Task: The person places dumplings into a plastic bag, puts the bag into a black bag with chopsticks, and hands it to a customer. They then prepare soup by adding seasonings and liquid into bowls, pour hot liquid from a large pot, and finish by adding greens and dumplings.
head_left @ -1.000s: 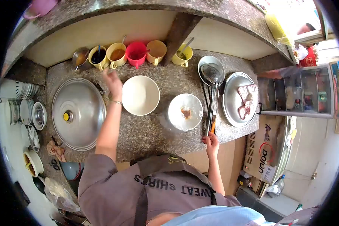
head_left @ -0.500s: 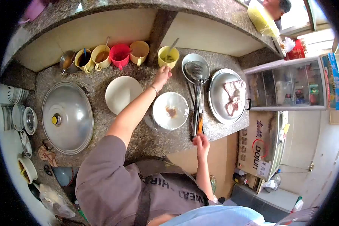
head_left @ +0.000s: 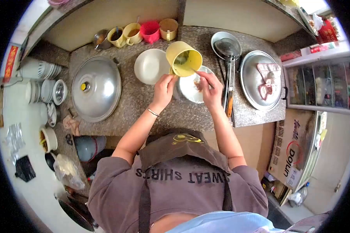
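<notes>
My left hand [head_left: 164,90] is closed on the handle of a yellow mug [head_left: 179,50], raised and tilted over the counter with green bits inside. My right hand [head_left: 211,88] pinches the handle of a spoon [head_left: 195,72] whose lower end goes into the mug. Just below them stands a white bowl [head_left: 191,93] lined with clear plastic, with some brown stuff at its bottom, partly covered by the mug and my right hand. An empty white bowl [head_left: 147,66] stands to its left.
Along the back wall stand several mugs, among them a red mug [head_left: 149,32]. A large domed lid [head_left: 99,97] lies at left. At right are a strainer [head_left: 226,48] and another lid [head_left: 256,91] with a cloth [head_left: 267,80] on it.
My left hand has lifted the yellow mug from the back of the counter and brought it nearer, tilted. My right hand has come up from the counter's front edge to the spoon.
</notes>
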Motion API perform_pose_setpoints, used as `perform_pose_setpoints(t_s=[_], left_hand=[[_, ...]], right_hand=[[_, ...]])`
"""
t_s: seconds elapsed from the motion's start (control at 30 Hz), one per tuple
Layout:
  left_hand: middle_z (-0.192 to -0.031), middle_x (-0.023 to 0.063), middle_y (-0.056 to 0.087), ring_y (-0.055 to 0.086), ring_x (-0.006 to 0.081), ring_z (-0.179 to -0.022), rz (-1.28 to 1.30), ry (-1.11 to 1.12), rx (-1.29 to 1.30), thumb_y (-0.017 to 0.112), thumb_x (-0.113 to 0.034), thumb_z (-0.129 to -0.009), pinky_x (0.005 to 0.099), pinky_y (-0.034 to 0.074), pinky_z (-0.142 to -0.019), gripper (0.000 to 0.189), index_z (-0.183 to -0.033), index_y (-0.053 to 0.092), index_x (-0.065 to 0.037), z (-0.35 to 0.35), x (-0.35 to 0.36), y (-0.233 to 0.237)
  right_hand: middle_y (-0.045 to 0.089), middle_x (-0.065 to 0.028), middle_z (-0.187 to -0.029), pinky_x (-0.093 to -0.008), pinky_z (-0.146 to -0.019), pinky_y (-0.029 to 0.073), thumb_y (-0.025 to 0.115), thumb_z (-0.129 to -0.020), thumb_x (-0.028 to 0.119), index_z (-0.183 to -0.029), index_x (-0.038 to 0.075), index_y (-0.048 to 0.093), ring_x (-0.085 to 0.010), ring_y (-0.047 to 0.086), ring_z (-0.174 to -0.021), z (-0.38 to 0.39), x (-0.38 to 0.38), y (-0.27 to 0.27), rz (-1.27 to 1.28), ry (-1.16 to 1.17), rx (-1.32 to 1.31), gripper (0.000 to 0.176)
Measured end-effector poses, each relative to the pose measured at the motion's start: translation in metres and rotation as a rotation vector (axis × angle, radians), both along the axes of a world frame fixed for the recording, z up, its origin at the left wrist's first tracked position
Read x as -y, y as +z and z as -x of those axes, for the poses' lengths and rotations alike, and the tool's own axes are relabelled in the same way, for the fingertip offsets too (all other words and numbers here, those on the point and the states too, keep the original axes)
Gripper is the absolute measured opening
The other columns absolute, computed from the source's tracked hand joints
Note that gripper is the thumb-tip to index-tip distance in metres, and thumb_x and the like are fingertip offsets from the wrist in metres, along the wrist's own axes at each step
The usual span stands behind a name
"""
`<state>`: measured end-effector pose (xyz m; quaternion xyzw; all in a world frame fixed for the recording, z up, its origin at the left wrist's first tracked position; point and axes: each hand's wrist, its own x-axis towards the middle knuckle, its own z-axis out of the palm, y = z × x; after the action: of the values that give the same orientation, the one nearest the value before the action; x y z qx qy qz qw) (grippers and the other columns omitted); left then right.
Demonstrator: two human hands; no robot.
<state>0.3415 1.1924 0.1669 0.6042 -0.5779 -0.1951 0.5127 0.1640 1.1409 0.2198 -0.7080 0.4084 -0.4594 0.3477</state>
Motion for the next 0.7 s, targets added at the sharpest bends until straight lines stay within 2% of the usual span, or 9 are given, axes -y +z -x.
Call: perform_pose_setpoints(t_s=[0.07, 0.17, 0.3, 0.43, 0.5, 0.53, 0.57, 0.63, 0.7], left_hand=[[-0.086, 0.0155, 0.058, 0.058, 0.0322, -0.075, -0.033, 0.003, 0.064, 0.055, -0.011, -0.089, 0.0375, 0.046, -0.065, 0.014, -0.092, 0.058, 0.001, -0.003, -0.013, 0.006], [-0.087, 0.0155, 0.058, 0.058, 0.0327, -0.076, 0.0, 0.012, 0.136, 0.055, -0.013, -0.089, 0.0378, 0.046, -0.066, 0.015, -0.093, 0.058, 0.001, 0.004, -0.028, 0.025], [-0.086, 0.0154, 0.058, 0.058, 0.0329, -0.077, -0.003, 0.021, 0.153, 0.057, -0.013, -0.088, 0.0377, 0.046, -0.067, 0.014, -0.093, 0.059, 0.0, 0.014, -0.035, 0.024], [-0.085, 0.0148, 0.058, 0.057, 0.0324, -0.076, 0.005, 0.01, 0.17, 0.058, -0.012, -0.086, 0.0374, 0.046, -0.066, 0.014, -0.093, 0.059, 0.0, 0.028, -0.036, 0.028], [-0.084, 0.0141, 0.058, 0.057, 0.0321, -0.074, -0.007, 0.013, 0.201, 0.059, -0.011, -0.085, 0.0374, 0.046, -0.066, 0.014, -0.093, 0.059, 0.0, 0.036, -0.037, 0.029], [-0.084, 0.0141, 0.058, 0.057, 0.0321, -0.074, -0.008, 0.005, 0.202, 0.059, -0.011, -0.085, 0.0374, 0.046, -0.066, 0.014, -0.093, 0.059, 0.0, 0.039, -0.037, 0.028], [-0.083, 0.0134, 0.058, 0.057, 0.0294, -0.073, 0.001, 0.005, 0.213, 0.057, -0.013, -0.088, 0.0354, 0.045, -0.065, 0.015, -0.093, 0.059, 0.001, 0.041, -0.038, 0.025], [-0.083, 0.0128, 0.058, 0.058, 0.0267, -0.071, 0.009, -0.005, 0.227, 0.056, -0.016, -0.09, 0.0333, 0.045, -0.064, 0.018, -0.093, 0.059, 0.001, 0.046, -0.039, 0.024], [-0.082, 0.0108, 0.06, 0.059, 0.0218, -0.073, -0.065, 0.011, 0.163, 0.055, -0.017, -0.091, 0.0305, 0.046, -0.065, 0.019, -0.095, 0.059, 0.001, 0.051, -0.04, 0.024]], right_hand=[[0.056, -0.0074, -0.072, -0.0283, -0.054, 0.043, 0.06, -0.083, 0.003, -0.101, 0.008, 0.066, -0.0181, 0.055, -0.06, 0.014, -0.002, 0.003, 0.167, -0.002, -0.132, 0.02], [0.054, -0.0076, -0.069, -0.0284, -0.054, 0.043, 0.061, -0.083, 0.004, -0.099, 0.007, 0.066, -0.0186, 0.053, -0.058, 0.027, -0.005, 0.002, 0.131, 0.093, -0.141, 0.017], [0.056, -0.0074, -0.069, -0.0273, -0.054, 0.042, 0.06, -0.084, 0.005, -0.099, 0.005, 0.066, -0.017, 0.054, -0.058, 0.039, -0.009, 0.001, 0.131, 0.054, -0.065, 0.016], [0.06, -0.0054, -0.07, -0.0239, -0.056, 0.042, 0.056, -0.089, 0.01, -0.1, 0.002, 0.065, -0.0107, 0.053, -0.061, 0.05, -0.014, -0.021, -0.112, 0.057, 0.095, 0.016], [0.058, -0.002, -0.07, -0.0224, -0.058, 0.041, 0.054, -0.092, 0.015, -0.099, -0.001, 0.064, -0.0089, 0.053, -0.063, 0.05, -0.018, -0.038, -0.398, 0.067, 0.429, 0.02], [0.056, 0.0009, -0.069, -0.0199, -0.06, 0.04, 0.052, -0.094, 0.022, -0.101, 0.0, 0.064, -0.0068, 0.051, -0.063, 0.05, -0.021, -0.041, -0.416, 0.04, 0.481, 0.026], [0.056, 0.0009, -0.069, -0.0199, -0.06, 0.04, 0.052, -0.094, 0.022, -0.101, 0.0, 0.064, -0.0068, 0.051, -0.063, 0.051, -0.025, -0.043, -0.416, 0.032, 0.484, 0.026], [0.055, 0.0016, -0.068, -0.0191, -0.059, 0.04, 0.052, -0.094, 0.024, -0.103, 0.0, 0.063, -0.0059, 0.05, -0.062, 0.051, -0.031, -0.046, -0.737, -0.011, 0.786, 0.027], [0.053, 0.0019, -0.067, -0.0189, -0.059, 0.041, 0.053, -0.094, 0.027, -0.104, 0.0, 0.061, -0.0054, 0.049, -0.061, 0.052, -0.036, -0.047, -0.772, -0.035, 0.834, 0.03]])
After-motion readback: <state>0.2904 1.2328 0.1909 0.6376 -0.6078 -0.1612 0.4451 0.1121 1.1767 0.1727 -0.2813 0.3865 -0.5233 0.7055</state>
